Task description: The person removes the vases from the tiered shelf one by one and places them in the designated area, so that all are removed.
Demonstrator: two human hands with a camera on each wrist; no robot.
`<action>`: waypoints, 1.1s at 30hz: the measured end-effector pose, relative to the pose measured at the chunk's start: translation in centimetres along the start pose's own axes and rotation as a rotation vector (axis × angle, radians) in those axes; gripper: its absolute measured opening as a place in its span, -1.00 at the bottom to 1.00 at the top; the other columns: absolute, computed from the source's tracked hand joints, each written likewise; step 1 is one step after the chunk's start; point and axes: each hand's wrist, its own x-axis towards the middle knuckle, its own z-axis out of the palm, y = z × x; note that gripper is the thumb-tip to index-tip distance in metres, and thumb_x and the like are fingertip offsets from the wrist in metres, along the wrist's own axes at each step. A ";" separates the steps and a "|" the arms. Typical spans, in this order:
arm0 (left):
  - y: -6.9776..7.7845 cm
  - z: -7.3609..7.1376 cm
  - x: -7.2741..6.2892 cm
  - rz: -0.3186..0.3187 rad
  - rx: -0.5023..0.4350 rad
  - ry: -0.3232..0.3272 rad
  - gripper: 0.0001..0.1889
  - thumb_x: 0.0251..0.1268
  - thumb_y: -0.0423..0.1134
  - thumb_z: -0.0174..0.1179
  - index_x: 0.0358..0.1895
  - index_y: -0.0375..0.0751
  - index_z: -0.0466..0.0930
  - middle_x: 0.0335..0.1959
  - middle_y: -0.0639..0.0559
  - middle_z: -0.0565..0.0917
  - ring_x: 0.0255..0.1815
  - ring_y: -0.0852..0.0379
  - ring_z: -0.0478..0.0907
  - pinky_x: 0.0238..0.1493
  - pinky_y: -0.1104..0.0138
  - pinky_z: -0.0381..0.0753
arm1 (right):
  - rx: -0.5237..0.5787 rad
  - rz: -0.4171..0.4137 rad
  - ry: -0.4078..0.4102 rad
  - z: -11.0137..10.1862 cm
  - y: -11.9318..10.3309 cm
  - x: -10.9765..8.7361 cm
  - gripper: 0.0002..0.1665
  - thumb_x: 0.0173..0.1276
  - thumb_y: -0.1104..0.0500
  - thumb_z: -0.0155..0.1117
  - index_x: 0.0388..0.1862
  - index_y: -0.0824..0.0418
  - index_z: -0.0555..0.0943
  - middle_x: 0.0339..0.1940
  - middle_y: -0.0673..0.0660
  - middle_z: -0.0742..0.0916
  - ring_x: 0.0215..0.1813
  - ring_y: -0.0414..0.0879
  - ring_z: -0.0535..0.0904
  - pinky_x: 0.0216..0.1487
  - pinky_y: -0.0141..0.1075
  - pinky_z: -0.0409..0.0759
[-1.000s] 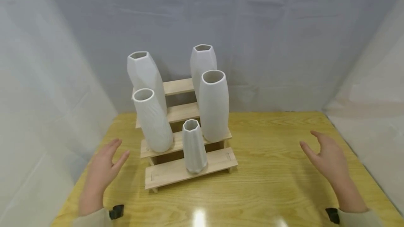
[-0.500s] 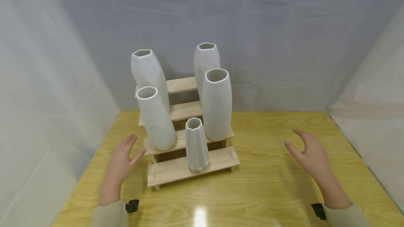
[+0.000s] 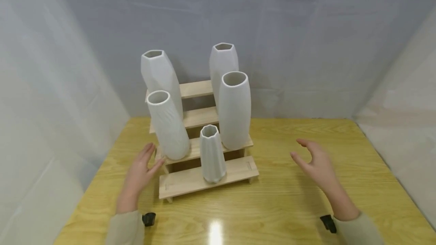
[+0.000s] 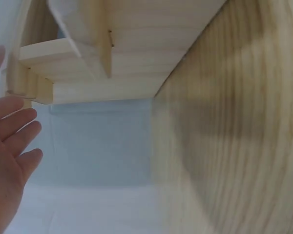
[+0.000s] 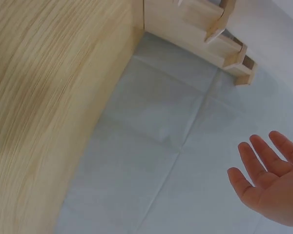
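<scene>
Several white vases stand on a stepped wooden rack in the head view. A small fluted vase is on the lowest step. On the step above are a textured vase at left and a tall smooth vase at right. Two faceted vases, one at the left and one at the right, stand farther back, their lower parts partly hidden. My left hand is beside the rack's left end, near the textured vase, fingers extended and holding nothing. My right hand, also holding nothing, hovers right of the rack.
The rack stands on a wood-grain table. Pale sheeting hangs behind and along both sides. In the left wrist view, the rack's side boards are close to the fingers.
Both hands have moved inward: the left goes right toward the rack's left end, and the right goes left. The vases stay on their steps; the head view has shifted slightly.
</scene>
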 end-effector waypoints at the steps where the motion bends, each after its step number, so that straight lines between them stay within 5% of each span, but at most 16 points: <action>1: -0.1 0.2 0.0 0.005 -0.001 0.007 -0.34 0.18 -0.02 0.12 0.15 -0.55 0.26 0.21 -0.38 0.23 0.20 -0.31 0.16 0.14 -0.10 0.18 | 0.014 -0.008 -0.004 0.2 -0.1 0.1 -0.48 0.23 0.12 0.18 0.07 0.43 0.41 -0.01 0.37 0.52 0.03 0.24 0.39 -0.04 0.12 0.36; 14: -0.8 1.3 -0.1 0.039 -0.028 0.023 -0.29 0.00 -0.13 0.30 0.15 -0.55 0.27 0.20 -0.39 0.25 0.17 -0.31 0.21 0.07 -0.11 0.28 | 0.194 -0.068 -0.088 2.4 -2.7 1.1 -0.56 0.24 0.17 0.18 0.05 0.38 0.44 0.00 0.27 0.55 0.05 0.12 0.42 0.06 -0.01 0.36; 33: -1.1 2.0 -0.3 0.035 -0.105 0.059 -0.30 0.05 -0.10 0.26 0.18 -0.50 0.24 0.25 -0.31 0.22 0.17 -0.30 0.22 0.07 -0.10 0.29 | 0.345 -0.162 -0.168 6.6 -6.9 3.1 -0.51 0.10 0.19 0.31 0.01 0.36 0.48 -0.04 0.21 0.60 0.03 0.06 0.46 0.05 -0.02 0.41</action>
